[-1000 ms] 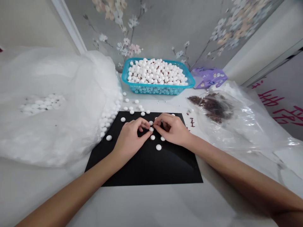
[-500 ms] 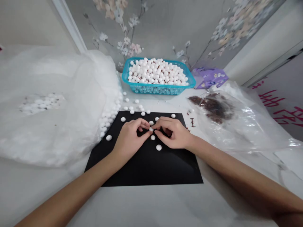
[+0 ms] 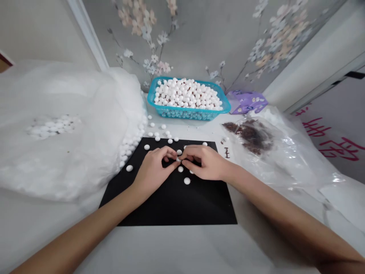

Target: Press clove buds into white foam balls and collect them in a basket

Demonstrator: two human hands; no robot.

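White shows well against the black sheet [image 3: 171, 205], probably why it lies there; over it I see the left hand [image 3: 152, 166] pinching one small white ball [image 3: 178, 159], seemingly steadying it for the right hand [image 3: 209, 163], whose grip I cannot tell

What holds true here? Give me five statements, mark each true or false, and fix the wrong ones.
1. The blue tub holds white balls. True.
2. The left hand and right hand come together at a small ball. True.
3. The mat beneath them is white. False: it is black.
4. The purple packet is left of the tub. False: it is to the right.
5. The clear bag with brown pieces lies right of the mat. True.
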